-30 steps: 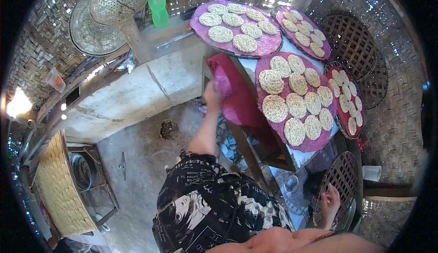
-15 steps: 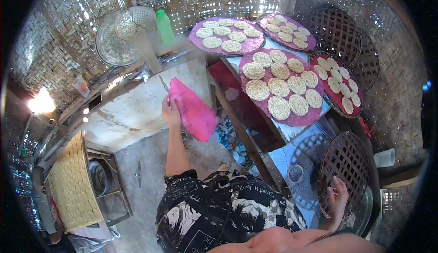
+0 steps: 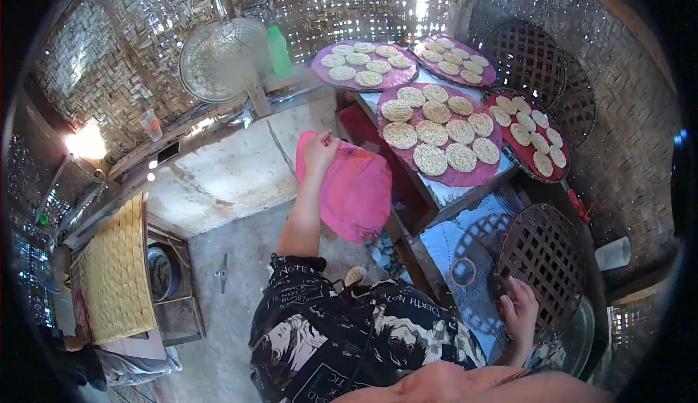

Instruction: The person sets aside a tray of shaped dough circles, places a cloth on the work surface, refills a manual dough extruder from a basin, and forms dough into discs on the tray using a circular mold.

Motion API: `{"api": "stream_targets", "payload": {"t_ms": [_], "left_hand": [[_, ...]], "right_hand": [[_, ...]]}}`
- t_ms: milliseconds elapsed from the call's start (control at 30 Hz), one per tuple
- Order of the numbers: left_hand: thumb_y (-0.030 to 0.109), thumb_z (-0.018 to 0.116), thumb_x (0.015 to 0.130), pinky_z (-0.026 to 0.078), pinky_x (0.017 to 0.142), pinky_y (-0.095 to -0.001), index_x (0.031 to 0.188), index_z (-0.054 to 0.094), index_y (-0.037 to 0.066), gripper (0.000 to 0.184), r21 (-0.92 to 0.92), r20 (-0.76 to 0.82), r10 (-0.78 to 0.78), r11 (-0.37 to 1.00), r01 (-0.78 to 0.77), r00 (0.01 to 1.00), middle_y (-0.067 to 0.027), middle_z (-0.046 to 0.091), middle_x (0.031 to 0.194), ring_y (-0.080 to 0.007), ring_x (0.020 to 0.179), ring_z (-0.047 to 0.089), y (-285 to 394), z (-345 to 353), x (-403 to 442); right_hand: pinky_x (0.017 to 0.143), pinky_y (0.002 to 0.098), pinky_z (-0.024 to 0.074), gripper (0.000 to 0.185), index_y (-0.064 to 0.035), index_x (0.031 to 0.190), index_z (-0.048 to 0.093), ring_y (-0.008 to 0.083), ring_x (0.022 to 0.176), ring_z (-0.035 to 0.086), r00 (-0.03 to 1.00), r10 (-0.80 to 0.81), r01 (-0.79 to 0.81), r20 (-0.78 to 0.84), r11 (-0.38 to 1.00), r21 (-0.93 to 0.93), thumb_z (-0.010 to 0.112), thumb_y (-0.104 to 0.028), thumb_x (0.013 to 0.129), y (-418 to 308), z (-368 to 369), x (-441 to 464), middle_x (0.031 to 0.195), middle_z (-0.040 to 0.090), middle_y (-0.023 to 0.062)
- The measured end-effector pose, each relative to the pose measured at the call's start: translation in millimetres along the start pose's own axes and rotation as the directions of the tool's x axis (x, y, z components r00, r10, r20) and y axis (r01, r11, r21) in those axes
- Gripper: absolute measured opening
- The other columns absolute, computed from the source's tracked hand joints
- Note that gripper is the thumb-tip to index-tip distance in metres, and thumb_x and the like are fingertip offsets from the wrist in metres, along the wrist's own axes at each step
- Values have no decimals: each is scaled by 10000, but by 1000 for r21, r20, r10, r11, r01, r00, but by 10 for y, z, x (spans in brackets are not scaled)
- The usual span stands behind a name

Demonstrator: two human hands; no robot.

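Left hand (image 3: 318, 156) pinches the upper edge of a pink cloth (image 3: 356, 201) at the person's eleven o'clock, not yet laid down. Pale rounds (image 3: 432, 134) already sit on four coloured liners (image 3: 396, 78) between twelve and one. Toward two, the right hand (image 3: 520, 314) curls beside a lattice tray (image 3: 545, 258); from here I can't tell whether it grips.
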State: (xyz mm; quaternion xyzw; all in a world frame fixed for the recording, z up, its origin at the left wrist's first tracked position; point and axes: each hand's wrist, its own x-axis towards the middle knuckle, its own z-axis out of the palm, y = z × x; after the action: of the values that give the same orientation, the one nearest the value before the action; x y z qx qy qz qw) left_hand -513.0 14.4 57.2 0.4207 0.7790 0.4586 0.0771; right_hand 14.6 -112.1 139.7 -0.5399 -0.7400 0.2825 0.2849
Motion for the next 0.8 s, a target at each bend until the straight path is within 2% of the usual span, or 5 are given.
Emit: {"api": "stream_targets", "payload": {"t_ms": [133,233,300,467,800], "left_hand": [[247,586,739,457,743,-381,1048,613,97,345,176,6,-83,981,81,997,-167,585,931,-293,880,567,-398,542,231],[205,569,740,453,753,-409,1046,613,115,322,173,-20,34,984,-30,999,-173,567,924,-315,893,551,-329,896,405],[178,552,741,451,761,-403,1022,615,75,306,92,-90,210,975,-201,974,-188,565,913,-333,885,546,-320,1252,636],[176,542,744,446,773,-395,1060,583,41,346,182,178,59,979,-91,982,-190,570,973,-324,923,546,-164,1968,949],[201,544,748,418,820,-406,1068,575,48,356,84,366,324,922,-378,872,-168,549,1041,-310,979,522,-291,2900,589]], "right_hand": [[667,275,479,402,-17,1133,540,175,768,563,998,59,-57,-38,997,55,599,-17,735,184,48,-104,1079,538,141],[650,277,485,406,-26,1138,540,174,761,568,995,98,-98,-36,995,2,603,-22,737,237,90,-102,1084,535,149],[634,274,486,403,-33,1140,542,171,758,571,988,148,-151,-53,987,-48,601,-29,742,183,144,-65,1085,535,153],[621,269,483,393,-40,1137,547,176,759,576,978,193,-203,-79,969,-140,596,-37,747,55,338,44,1067,544,154],[618,280,480,402,-36,1123,550,198,727,575,947,309,-321,-87,913,-252,613,-34,726,-214,756,254,1014,558,157]]}}
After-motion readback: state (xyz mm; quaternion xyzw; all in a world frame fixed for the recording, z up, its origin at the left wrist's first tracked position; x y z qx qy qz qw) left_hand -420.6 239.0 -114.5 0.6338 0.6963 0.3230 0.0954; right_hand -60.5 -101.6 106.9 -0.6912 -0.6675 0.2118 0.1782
